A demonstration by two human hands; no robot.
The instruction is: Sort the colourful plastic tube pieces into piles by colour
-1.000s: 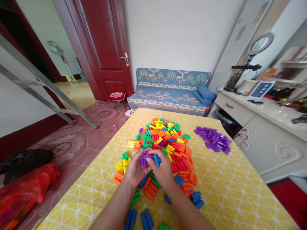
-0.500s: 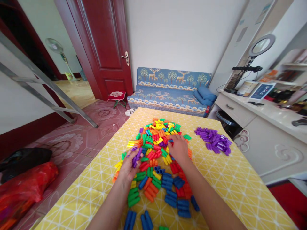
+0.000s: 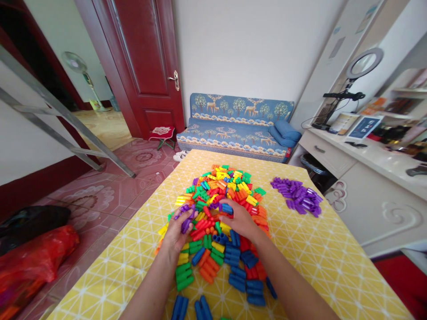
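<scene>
Hands (image 3: 178, 230) over yellow tablecloth (image 3: 320, 249), blue sofa (image 3: 230, 126), red door (image 3: 143, 58)

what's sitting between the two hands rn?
Mostly red blocks, with a few yellow blocks and green ones, between the left hand and right hand; visible in the head view.

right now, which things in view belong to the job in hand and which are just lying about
Likely the job:
purple plastic pieces in the left hand
multicoloured plastic tube pieces by the right hand
separate purple plastic pile

Lying about:
shiny red plastic bag
black plastic bag
</scene>
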